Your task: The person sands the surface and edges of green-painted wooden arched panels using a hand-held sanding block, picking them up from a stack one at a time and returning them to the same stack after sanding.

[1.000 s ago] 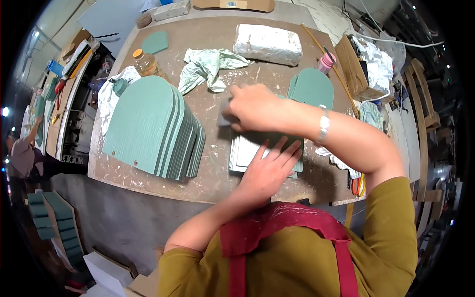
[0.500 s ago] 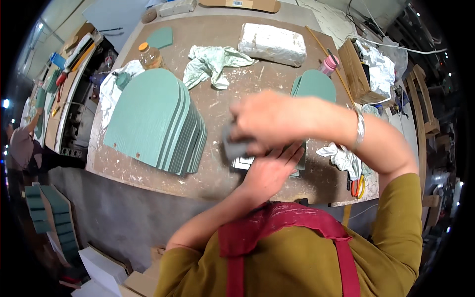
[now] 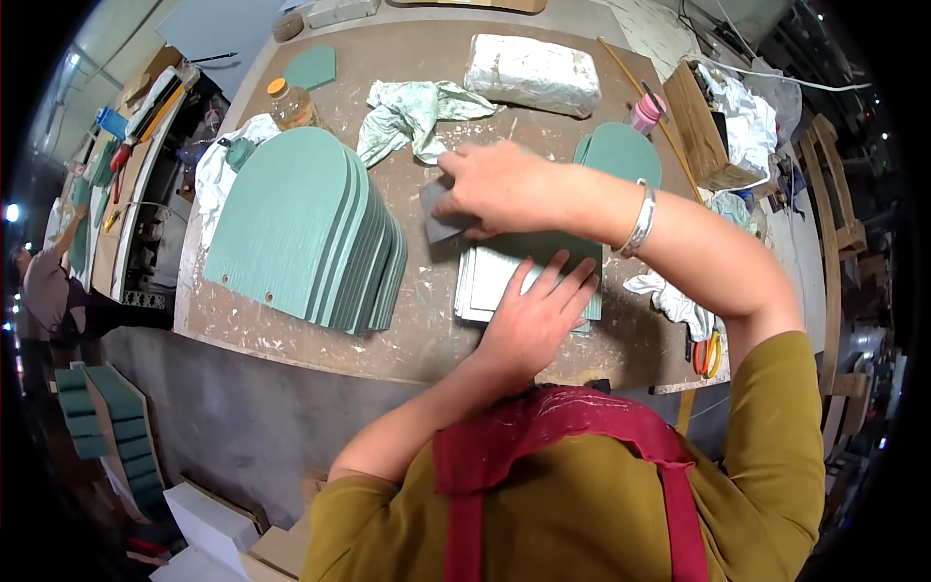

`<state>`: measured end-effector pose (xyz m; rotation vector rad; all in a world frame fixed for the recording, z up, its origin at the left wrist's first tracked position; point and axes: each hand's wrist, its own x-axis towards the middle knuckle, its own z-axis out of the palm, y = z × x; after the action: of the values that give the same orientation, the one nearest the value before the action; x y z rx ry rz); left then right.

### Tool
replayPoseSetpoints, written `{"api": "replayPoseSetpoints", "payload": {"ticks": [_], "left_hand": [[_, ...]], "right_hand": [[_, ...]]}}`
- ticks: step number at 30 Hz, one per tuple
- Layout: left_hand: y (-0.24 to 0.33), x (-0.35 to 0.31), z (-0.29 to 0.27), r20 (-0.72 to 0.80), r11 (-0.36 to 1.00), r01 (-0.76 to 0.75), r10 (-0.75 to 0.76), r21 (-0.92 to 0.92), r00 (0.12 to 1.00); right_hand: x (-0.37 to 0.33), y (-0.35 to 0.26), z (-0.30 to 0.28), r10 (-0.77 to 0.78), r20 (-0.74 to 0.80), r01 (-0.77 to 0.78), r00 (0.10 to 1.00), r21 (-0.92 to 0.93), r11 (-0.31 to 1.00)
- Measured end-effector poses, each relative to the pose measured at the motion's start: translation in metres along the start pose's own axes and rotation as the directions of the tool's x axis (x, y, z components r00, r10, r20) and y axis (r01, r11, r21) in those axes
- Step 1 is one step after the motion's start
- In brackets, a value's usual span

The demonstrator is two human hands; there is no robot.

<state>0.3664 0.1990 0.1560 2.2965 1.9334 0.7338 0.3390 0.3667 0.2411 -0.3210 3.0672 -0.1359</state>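
Note:
My right hand (image 3: 499, 189) grips a flat dark grey piece of sandpaper (image 3: 442, 211) by its edge, just beyond the left end of a low stack of boards (image 3: 477, 287) with white faces and green parts. On that stack my left hand (image 3: 536, 310) lies flat, its fingers spread. More round-topped green boards (image 3: 624, 155) show past my right forearm; whether they belong to the same stack is hidden. To the left stands a tall pile of round-topped green boards (image 3: 281, 228) with small holes along the near edge.
A crumpled pale cloth (image 3: 412, 114), a white wrapped block (image 3: 533, 76), an orange-capped bottle (image 3: 294, 107) and a pink bottle (image 3: 646, 113) sit farther back. Orange-handled scissors (image 3: 711, 356) lie at the right near edge. A cardboard box (image 3: 706, 136) holds rags. Another person (image 3: 53, 281) stands far left.
My right hand has moved away and slightly left with the sandpaper, uncovering the white face of the stack. My left hand stays on the boards, its fingers now more spread.

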Motion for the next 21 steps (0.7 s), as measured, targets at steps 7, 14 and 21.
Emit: {"api": "replayPoseSetpoints", "payload": {"ticks": [7, 14, 21], "left_hand": [[-0.004, -0.003, 0.000, -0.013, 1.000, 0.021, -0.021, 0.023, 1.000], [-0.010, 0.004, -0.017, -0.002, 0.980, 0.062, -0.064, -0.189, 0.998], [-0.114, 0.088, -0.038, -0.302, 0.970, 0.151, -0.204, -0.189, 0.931]], "right_hand": [[-0.011, 0.003, 0.004, 0.120, 0.085, -0.131, 0.989, 0.136, 0.982], [-0.098, 0.066, -0.006, 0.657, -0.324, -0.613, 0.681, 0.238, 0.753], [-0.167, -0.050, 0.001, 0.531, -0.246, -0.458, 0.811, 0.299, 0.837]]}}
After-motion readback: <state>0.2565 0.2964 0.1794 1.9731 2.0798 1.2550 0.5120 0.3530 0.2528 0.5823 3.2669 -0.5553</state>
